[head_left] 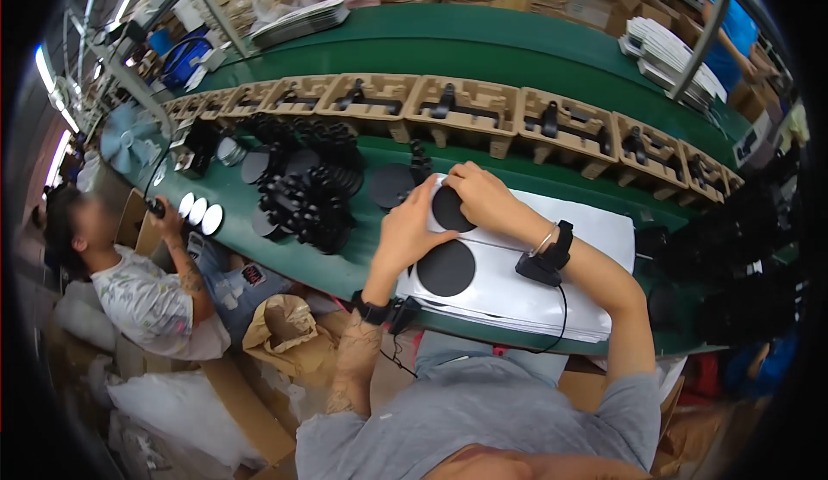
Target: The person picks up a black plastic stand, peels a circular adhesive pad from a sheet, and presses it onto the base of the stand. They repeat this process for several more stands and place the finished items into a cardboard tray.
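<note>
1. Head view, far left: a seated person (142,294) in a pale patterned shirt reaches up to the edge of the green table (285,256), where three small white discs (199,211) lie in a row.
2. Further right on the table sits a heap of black stands and round bases (306,191). Behind it a line of brown pulp trays (457,109) runs across, each with a black part in it.
3. The left hand (414,230) rests on a stack of white sheets (552,282), its fingers curled down at the edge of the upper black disc (450,208). This grip is closed on the disc's left rim, as far as the view shows.
4. A second, larger black disc (446,268) lies flat on the white stack just below the left hand, touched by neither hand.
5. The right hand (479,191) covers the upper disc's top and right edge, fingers bent over it; its grip also presses or pinches the disc.
6. The disc looks thin, flat, stiff and light, with a smooth face that could slip. It is best held by the rim, between fingertips on opposite sides.
7. Both wrists wear black bands, and a cable (561,312) hangs from the right one.
8. Far right, another person in a blue shirt (737,36) stands beside stacked white sheets (673,57).
</note>
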